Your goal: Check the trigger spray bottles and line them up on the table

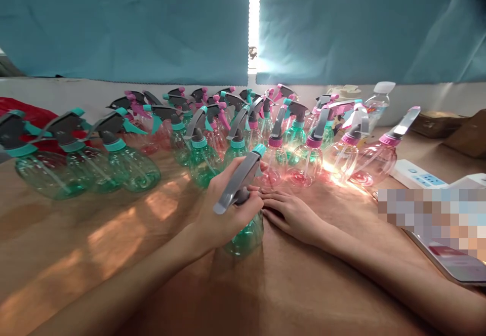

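Note:
A clear green spray bottle (245,237) with a grey and turquoise trigger head stands upright on the table in front of me. My left hand (224,207) is wrapped round its neck, just under the spray head, and hides the collar. To the right of the bottle, my right hand (290,212) lies low over the table with its fingers stretched toward the bottle. Its fingertips come close to my left hand's fingers; whether they touch the bottle I cannot tell. Just behind are a green spray bottle (205,166) and a pink spray bottle (304,166).
Several more green and pink spray bottles stand in rows across the wooden table (163,285). At the right are a phone (455,260), a white power strip (417,175) and a brown box (465,133). A white-capped plastic bottle (379,103) stands near the wall below blue curtains (125,27).

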`<state>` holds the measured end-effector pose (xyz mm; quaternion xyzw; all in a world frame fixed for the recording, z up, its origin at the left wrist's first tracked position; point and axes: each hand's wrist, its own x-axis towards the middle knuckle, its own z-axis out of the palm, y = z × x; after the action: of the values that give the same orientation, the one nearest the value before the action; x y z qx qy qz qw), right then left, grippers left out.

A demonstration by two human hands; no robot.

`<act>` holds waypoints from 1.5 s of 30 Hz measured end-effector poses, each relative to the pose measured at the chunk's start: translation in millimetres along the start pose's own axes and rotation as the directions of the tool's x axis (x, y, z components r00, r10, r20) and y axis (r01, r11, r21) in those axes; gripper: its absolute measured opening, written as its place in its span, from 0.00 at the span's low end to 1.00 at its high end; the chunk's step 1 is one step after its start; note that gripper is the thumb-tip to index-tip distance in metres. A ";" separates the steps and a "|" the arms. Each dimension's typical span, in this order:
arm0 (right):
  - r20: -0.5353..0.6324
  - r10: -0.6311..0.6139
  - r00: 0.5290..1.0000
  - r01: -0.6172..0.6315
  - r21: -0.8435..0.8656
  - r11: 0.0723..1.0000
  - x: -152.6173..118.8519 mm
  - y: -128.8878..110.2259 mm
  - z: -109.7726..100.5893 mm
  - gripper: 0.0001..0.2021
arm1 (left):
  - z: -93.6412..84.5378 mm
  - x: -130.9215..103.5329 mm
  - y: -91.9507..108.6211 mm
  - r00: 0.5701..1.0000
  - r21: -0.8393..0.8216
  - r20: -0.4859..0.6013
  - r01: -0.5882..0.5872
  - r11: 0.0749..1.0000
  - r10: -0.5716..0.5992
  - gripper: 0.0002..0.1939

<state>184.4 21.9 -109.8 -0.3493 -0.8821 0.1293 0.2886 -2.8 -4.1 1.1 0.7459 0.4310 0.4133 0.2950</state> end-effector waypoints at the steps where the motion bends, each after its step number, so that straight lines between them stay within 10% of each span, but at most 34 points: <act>1: -0.003 0.000 1.000 0.000 0.000 1.000 -0.4 0.0 -0.1 0.15 | 0.0 0.1 -0.3 1.000 0.002 -0.004 -0.002 1.000 0.002 0.16; 27: 0.002 -0.016 1.000 0.016 0.001 1.000 -1.7 3.3 2.2 0.15 | -7.4 1.7 5.9 1.000 0.053 0.020 0.004 0.999 -0.005 0.03; 45: -0.001 -0.011 1.000 0.011 -0.009 1.000 -1.9 5.1 2.4 0.15 | -5.5 5.3 -0.7 0.997 0.001 0.064 -0.034 0.999 0.034 0.18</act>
<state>186.9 24.3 -114.7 -0.3457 -0.8844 0.1233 0.2883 -6.3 1.4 5.1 0.7662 0.4091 0.3937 0.3008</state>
